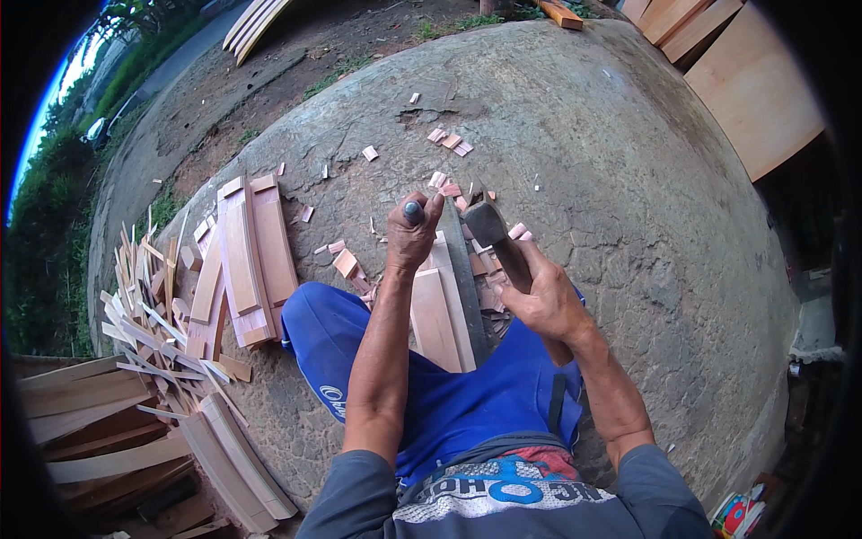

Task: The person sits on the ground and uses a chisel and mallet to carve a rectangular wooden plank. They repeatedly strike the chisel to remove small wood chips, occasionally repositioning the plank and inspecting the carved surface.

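My left hand (411, 235) is closed round an upright chisel (413, 213); its round butt end faces up, and its blade is hidden below the fist. My right hand (549, 301) grips a hammer (485, 223) by its wooden handle, the dark metal head raised just right of the chisel. Below both hands, a pale wooden board (437, 305) lies between my legs, alongside a long dark beam (464, 278). Small pinkish wood offcuts (489, 263) are scattered round the board and beam.
Stacked cut boards (250, 260) lie left of my knee, beside a heap of thin wood strips (153, 305). More planks (99, 422) fill the lower left. Large wooden panels (759, 90) stand at the upper right. The rough concrete ground (646, 198) is cracked.
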`<control>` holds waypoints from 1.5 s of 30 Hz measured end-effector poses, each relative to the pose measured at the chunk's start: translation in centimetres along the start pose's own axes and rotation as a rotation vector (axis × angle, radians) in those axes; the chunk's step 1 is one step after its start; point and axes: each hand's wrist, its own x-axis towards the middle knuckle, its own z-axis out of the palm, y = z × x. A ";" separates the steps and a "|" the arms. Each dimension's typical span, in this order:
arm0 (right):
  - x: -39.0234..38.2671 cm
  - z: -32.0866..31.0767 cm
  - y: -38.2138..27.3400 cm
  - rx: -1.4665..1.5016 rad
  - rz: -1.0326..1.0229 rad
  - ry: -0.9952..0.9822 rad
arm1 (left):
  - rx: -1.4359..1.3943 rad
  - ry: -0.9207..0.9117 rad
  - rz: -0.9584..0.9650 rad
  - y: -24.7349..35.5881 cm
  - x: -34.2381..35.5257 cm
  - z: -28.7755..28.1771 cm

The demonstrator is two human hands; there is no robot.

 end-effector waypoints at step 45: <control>-0.8 -2.4 0.2 -0.048 0.061 0.072 | -0.226 0.132 -0.067 -1.9 -0.3 -1.8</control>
